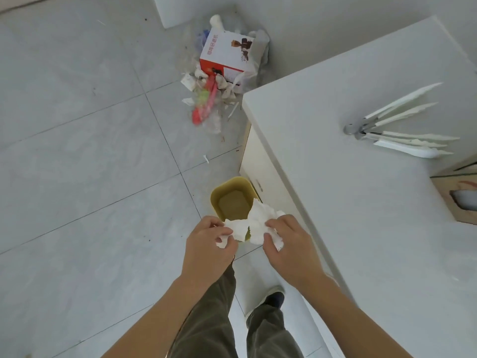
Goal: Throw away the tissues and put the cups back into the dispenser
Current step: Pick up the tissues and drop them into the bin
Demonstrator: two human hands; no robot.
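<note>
Both hands' fingers pinch crumpled white tissues (254,223) above yellow bin (219,195) on floor: left hand (209,244), right hand (289,244). Bin interior looks bare.

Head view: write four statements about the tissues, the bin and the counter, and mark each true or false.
1. Both hands hold crumpled white tissues above the yellow bin. True: left hand, right hand.
2. The yellow bin is full of tissues. False: its inside looks empty.
3. The bin stands on the floor beside the white counter. True.
4. The metal tongs lie on the floor. False: they rest on the counter.
</note>
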